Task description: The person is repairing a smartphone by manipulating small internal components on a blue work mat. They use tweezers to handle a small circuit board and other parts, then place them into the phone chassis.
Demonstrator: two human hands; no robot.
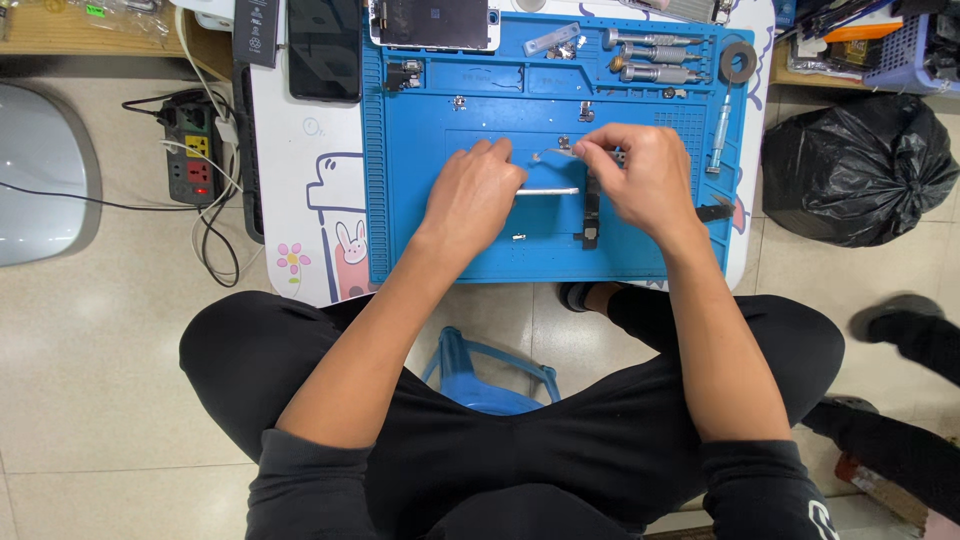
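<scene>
A seated person in black clothing works over a blue repair mat (pixel 420 240) laid on a small white table (pixel 300 130) decorated with cartoon drawings. The left hand (pixel 472 195) is curled around a slim silver tool (pixel 548 191) lying across the middle of the mat, fingers closed on its near end. The right hand (pixel 640 175) pinches a small, thin metal part (pixel 556 154) between thumb and fingertips, just above the tool; what the part is cannot be made out. A narrow black component (pixel 591 215) lies on the mat under the right hand's edge.

Along the mat's far rim sit several metal-handled tools (pixel 655 56), a roll of tape (pixel 738 61) and a phone screen panel (pixel 435 22). A dark phone (pixel 324 48) and a flat black battery (pixel 259 30) rest on the table left of the mat.

The floor is pale tile. A power strip (pixel 190 150) with plugged cables lies left of the table, near a grey rounded object (pixel 40 170). A tied black rubbish bag (pixel 860 165) sits to the right, and a blue stool (pixel 480 375) shows between the person's knees. Another person's dark-clad leg and shoe (pixel 895 315) enter at the right edge.
</scene>
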